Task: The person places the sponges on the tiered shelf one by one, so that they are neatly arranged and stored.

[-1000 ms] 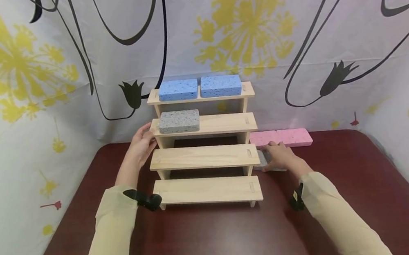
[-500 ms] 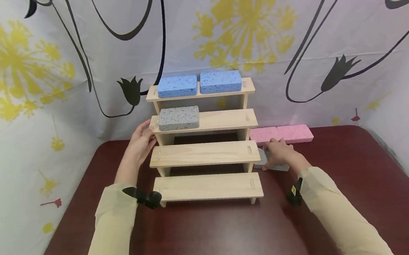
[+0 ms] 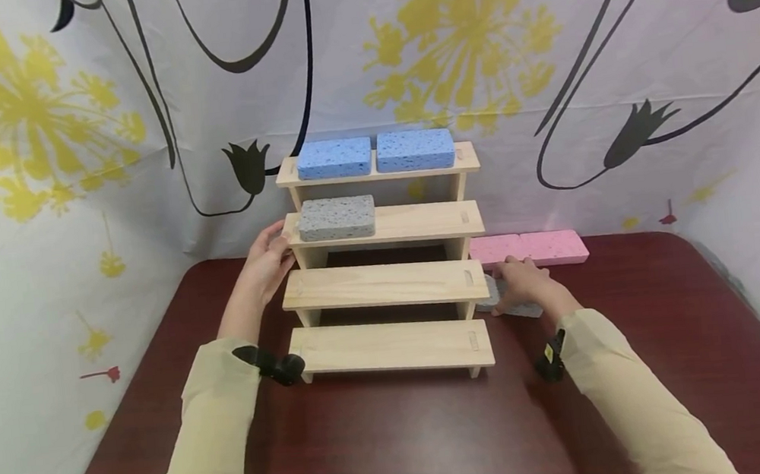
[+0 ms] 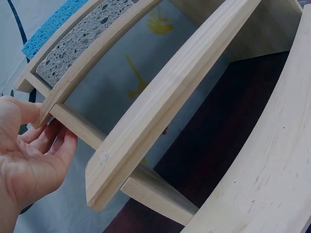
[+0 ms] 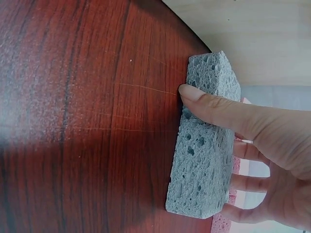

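A four-step wooden display shelf (image 3: 385, 285) stands on the table. My left hand (image 3: 263, 269) grips the left end of its second step from the top; in the left wrist view the thumb lies over the board's end and the fingers curl beneath. One grey sponge (image 3: 337, 218) rests on that step's left half. To the right of the shelf, my right hand (image 3: 525, 288) holds another grey sponge (image 5: 198, 160) by its long sides, low over the table. In the right wrist view the thumb presses its near face, while the fingertips are partly hidden behind it.
Two blue sponges (image 3: 334, 157) sit side by side on the top step. Two pink sponges (image 3: 553, 248) lie end to end on the dark red table (image 3: 399, 433), behind the right hand. A patterned cloth (image 3: 203, 109) hangs close behind the shelf.
The head view has shifted slightly. Both hands keep their grips, and the grey sponge in the right hand shows a little more of its right end.
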Demonstrator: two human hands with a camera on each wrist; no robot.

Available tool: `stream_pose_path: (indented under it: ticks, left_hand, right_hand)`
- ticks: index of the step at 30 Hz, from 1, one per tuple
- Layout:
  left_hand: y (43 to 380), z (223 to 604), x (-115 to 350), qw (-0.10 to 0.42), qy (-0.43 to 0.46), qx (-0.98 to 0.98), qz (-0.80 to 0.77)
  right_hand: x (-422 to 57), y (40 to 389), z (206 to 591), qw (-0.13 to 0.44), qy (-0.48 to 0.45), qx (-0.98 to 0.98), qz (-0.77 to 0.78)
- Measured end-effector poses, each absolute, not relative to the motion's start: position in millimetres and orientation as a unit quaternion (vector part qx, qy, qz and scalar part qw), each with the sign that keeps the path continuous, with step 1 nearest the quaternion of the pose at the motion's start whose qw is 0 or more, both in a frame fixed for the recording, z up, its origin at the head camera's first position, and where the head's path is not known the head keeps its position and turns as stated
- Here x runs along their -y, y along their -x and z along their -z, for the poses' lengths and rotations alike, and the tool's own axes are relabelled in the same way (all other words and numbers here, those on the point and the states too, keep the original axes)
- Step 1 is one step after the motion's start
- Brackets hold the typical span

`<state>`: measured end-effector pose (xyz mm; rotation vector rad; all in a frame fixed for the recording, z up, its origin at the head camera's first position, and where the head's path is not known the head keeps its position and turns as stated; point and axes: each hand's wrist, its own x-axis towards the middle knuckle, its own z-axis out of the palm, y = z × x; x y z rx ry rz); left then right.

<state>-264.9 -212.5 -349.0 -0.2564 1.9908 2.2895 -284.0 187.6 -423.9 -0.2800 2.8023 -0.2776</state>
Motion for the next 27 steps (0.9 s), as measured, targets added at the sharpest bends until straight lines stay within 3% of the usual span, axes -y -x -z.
stream_pose_path:
  ticks: [14, 27]
  left_hand:
    - [256, 350, 216, 0.050, 0.091, -0.672, -0.733]
    - [261, 348, 212, 0.050, 0.081, -0.663, -0.743]
  right_hand:
    - [-178, 281, 425, 0.158, 0.084, -0.980, 0.092]
    - [-188, 275, 431, 0.110, 0.093, -0.984, 0.102]
